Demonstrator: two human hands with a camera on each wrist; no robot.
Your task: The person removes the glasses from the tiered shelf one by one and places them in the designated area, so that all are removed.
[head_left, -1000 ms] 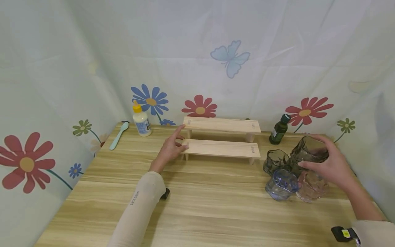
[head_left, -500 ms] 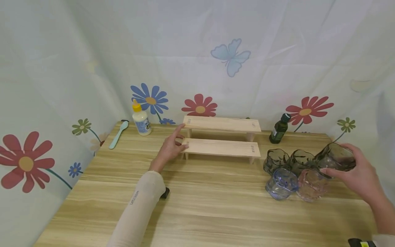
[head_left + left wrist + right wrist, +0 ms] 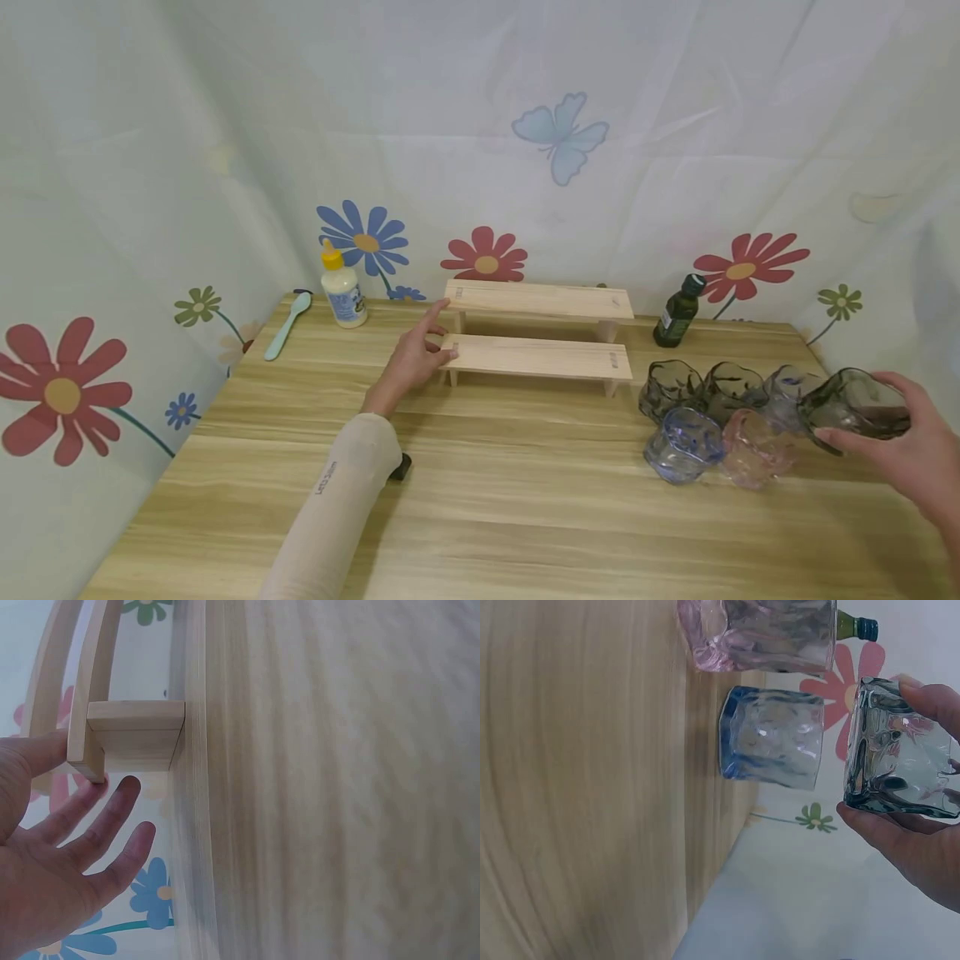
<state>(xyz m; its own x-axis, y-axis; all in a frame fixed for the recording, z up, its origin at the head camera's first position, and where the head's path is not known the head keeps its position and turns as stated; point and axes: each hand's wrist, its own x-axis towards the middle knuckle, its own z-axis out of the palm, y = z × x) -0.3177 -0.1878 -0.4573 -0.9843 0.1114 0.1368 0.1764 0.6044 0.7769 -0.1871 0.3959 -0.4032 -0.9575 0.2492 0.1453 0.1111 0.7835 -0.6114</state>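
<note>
My left hand (image 3: 412, 358) rests at the left end of a two-tier wooden shelf (image 3: 536, 357). Its thumb lies on the lower board, and the forefinger reaches the upper one. The other fingers are spread and nearly straight in the left wrist view. At the far right, my right hand (image 3: 911, 442) grips a smoky grey-green glass cup (image 3: 900, 750), thumb on one side and fingers on the other, held tilted above the table. Beside it stand a pale bluish glass (image 3: 787, 396), a pink glass (image 3: 753, 450), a blue glass (image 3: 684, 446) and two dark glasses (image 3: 735, 392).
A dark green bottle (image 3: 677, 312) stands behind the glasses. At the back left are a yellow-capped white bottle (image 3: 345, 296) and a mint-green spoon (image 3: 287, 327). A flowered curtain (image 3: 450, 125) closes off the back and sides of the wooden table (image 3: 487, 517).
My right hand has carried the grey-green glass rightward and nearer, away from above the other glasses, uncovering a dark glass and the pale bluish one. The left hand stays at the shelf.
</note>
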